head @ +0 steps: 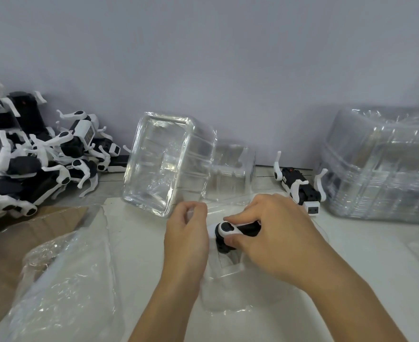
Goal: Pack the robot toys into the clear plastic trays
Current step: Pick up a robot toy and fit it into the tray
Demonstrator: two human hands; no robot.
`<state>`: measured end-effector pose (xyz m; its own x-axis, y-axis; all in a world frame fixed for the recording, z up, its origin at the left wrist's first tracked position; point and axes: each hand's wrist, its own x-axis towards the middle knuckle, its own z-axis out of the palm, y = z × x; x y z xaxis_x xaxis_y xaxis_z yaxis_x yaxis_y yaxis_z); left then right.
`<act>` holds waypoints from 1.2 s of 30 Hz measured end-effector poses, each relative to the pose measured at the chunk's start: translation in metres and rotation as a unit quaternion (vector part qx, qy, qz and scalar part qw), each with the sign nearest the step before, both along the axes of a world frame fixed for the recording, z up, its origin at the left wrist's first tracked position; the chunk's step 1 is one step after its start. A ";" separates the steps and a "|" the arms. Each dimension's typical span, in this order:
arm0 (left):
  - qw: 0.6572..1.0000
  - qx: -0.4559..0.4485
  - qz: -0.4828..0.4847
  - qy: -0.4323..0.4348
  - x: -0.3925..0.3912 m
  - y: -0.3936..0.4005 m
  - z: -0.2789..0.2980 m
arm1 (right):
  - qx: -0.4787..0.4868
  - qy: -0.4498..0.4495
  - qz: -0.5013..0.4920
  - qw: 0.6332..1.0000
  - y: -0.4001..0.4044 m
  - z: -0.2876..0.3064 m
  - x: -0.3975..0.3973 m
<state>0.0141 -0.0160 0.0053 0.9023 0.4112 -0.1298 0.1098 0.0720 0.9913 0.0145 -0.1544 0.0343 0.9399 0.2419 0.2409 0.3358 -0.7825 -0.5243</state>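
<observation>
The right hand (275, 233) grips a black-and-white robot toy (230, 232), thumb under its white leg and fingers curled over the black body. The toy sits low over a clear plastic tray (224, 272) lying flat in front of the person; whether it is fully seated in the tray's recess cannot be told. The left hand (186, 233) is just beside the toy, its fingers curled and pinched together at the tray's far edge; what they hold, if anything, is too blurred to tell.

Just beyond the hands, an empty clear tray (164, 164) stands tilted on its side, its open face turned toward the camera, with another transparent tray (235, 169) lying behind it. To the right, a second robot toy (299, 186) lies on the white table (141, 233), near a tall stack of clear trays (381, 169). At the far left, a heap of robot toys (33, 156) is piled against the grey wall (203, 58). A crumpled clear plastic bag (65, 282) lies at the lower left, partly over brown cardboard (11, 243).
</observation>
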 end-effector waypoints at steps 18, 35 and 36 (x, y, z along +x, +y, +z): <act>1.000 0.007 0.012 0.002 0.004 0.003 -0.002 | -0.017 0.091 -0.024 0.995 -0.033 0.026 -0.004; 1.000 0.024 -0.011 0.006 0.005 0.005 -0.002 | -0.064 0.179 0.034 0.981 -0.024 0.025 -0.007; 0.999 0.037 -0.023 0.002 0.003 0.005 -0.001 | -0.059 0.182 0.029 0.981 -0.024 0.025 -0.008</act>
